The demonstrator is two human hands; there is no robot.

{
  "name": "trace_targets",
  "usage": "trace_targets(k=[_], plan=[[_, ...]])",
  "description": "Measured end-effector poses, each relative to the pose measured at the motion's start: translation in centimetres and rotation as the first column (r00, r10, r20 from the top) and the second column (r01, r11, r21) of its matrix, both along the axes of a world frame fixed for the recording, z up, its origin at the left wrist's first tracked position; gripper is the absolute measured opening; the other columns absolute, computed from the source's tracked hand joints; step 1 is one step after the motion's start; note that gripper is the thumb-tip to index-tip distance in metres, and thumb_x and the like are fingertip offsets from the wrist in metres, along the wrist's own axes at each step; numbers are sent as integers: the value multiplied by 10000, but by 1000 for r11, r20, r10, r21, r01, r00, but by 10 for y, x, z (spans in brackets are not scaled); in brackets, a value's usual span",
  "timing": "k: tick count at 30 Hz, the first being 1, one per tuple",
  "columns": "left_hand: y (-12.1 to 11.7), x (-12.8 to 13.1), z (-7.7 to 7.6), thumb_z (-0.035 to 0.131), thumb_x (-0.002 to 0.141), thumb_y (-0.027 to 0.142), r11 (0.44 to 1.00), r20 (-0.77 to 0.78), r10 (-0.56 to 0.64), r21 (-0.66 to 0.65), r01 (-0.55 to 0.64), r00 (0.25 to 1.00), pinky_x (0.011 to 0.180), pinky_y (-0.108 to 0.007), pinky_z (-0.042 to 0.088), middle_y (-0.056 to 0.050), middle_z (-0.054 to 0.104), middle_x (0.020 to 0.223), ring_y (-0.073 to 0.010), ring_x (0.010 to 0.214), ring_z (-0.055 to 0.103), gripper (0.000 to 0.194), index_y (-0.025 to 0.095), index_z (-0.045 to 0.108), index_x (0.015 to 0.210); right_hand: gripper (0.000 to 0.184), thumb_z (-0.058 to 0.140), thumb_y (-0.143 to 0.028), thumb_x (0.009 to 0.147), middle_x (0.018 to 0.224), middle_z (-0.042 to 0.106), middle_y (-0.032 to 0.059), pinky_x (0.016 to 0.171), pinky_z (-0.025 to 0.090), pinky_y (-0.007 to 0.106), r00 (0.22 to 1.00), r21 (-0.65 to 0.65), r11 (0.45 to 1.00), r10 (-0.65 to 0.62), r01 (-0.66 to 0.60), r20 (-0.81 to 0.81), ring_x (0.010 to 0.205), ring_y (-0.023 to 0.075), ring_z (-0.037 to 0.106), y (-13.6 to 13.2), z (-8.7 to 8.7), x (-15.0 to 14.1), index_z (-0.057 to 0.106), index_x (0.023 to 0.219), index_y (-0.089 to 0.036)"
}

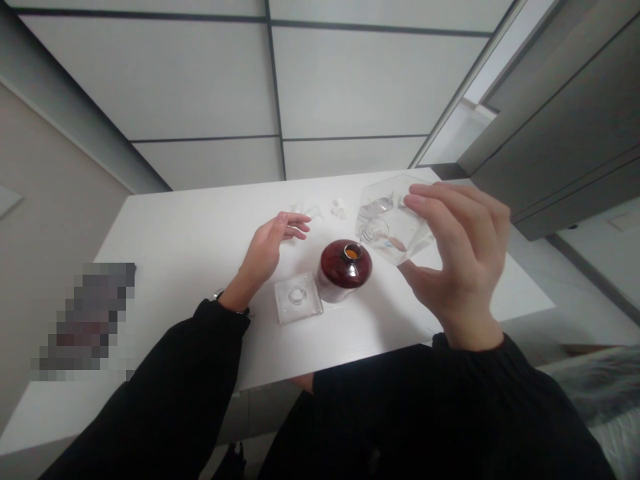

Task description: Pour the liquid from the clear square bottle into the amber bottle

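Observation:
My right hand (460, 253) grips a clear, angular bottle (395, 220) between fingers and thumb. That bottle is tilted, its threaded mouth pointing left and lying just above and beside a brown bottle. The brown bottle (345, 270) stands upright on the table with its mouth uncovered. Touching or close to its left side is a clear square bottle (300, 300), seen from above with its round mouth up. My left hand (273, 243) hovers to the left of the brown bottle, fingers stretched out and holding nothing. Whether liquid is in the tilted bottle, I cannot tell.
Small clear or whitish pieces (339, 209) lie behind the brown bottle on the white table (175, 247). A blurred-out dark flat object (93, 320) is at the table's left. Pale panels (350, 80) rise behind, and a grey cabinet (560, 127) stands right.

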State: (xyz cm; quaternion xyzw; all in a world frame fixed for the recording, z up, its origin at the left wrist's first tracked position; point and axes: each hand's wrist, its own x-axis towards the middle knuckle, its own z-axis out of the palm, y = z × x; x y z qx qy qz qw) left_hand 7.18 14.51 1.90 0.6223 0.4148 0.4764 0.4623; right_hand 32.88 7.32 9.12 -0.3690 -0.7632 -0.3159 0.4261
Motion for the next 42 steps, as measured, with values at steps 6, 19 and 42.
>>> trace_targets(k=[6, 19, 42], plan=[[-1, 0, 1, 391, 1055, 699, 1000, -11, 0, 0, 0, 1000, 963, -387, 555, -96, 789, 1031, -222, 952, 740, 644, 190, 782, 1107, 453, 700, -246, 973, 1270, 755, 118, 1055, 581, 461, 1000, -14, 1000, 4, -4, -24, 1203, 290, 706, 1, -1, -1, 615, 1417, -220], [0, 0, -2, 388, 1060, 697, 1000, -15, -10, 9, 10, 1000, 955, -384, 547, -95, 788, 1033, -216, 949, 736, 647, 185, 778, 1120, 338, 661, -339, 1005, 1236, 769, 95, 1045, 590, 408, 1000, 48, 999, 11, -10, -27, 1161, 255, 726, 5, -1, -2, 663, 1301, -176], [1, 2, 0, 393, 1036, 736, 1000, -16, -8, -7, 8, 1000, 934, -377, 547, -97, 793, 1042, -208, 918, 739, 676, 184, 778, 1094, 342, 667, -307, 1009, 1228, 770, 122, 1038, 597, 432, 1000, 44, 999, 12, -12, -6, 1164, 263, 723, 2, 2, -5, 652, 1321, -167]])
